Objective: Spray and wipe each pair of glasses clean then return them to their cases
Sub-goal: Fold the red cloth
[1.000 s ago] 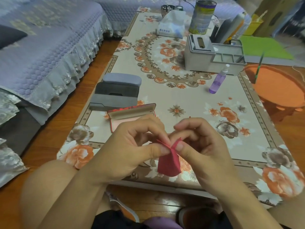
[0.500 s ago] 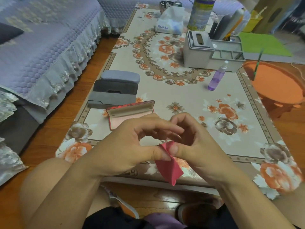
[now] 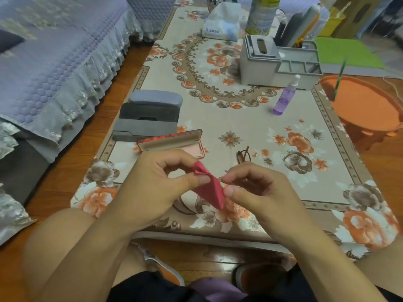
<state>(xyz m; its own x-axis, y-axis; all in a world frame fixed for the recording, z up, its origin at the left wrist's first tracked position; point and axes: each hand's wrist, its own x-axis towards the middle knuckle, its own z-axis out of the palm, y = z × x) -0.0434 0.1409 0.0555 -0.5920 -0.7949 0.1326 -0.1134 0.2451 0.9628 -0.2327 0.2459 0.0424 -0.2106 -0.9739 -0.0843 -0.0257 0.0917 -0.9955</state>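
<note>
Far left we see a sofa [image 3: 54,62] with a lilac quilted cover and lace frill, at 9 to 11 o'clock of the table. Floral tablecloth [image 3: 239,118] covers the low table.

On the cloth's left edge we count three shut cases packed side by side: light grey case [image 3: 156,98] farthest, dark grey case [image 3: 148,112] in the middle, flat grey case [image 3: 144,130] nearest. Just at 5 o'clock of those sits the red case [image 3: 172,143], lid open, pink lining showing.

Left hand [image 3: 152,186] in front of the red case, thumb and curled fingers pinching the red cloth [image 3: 209,188]. The cloth is bunched, hanging between both hands above the table's near edge. Right hand [image 3: 257,192] pinches the cloth's other side, thumb against fingertip, fingers curled.

Glasses [image 3: 244,154] with a reddish frame lie on the tablecloth at 12 o'clock of the right hand, apart from both hands, at 3 o'clock of the red case.

Farther right: purple spray bottle [image 3: 284,99] upright at 1 o'clock of the glasses, well apart. Behind it the grey organiser [image 3: 277,62]. Tissue pack [image 3: 221,25] and can [image 3: 262,15] at the far end. Orange stool [image 3: 364,105] beside the table at 3 o'clock.
</note>
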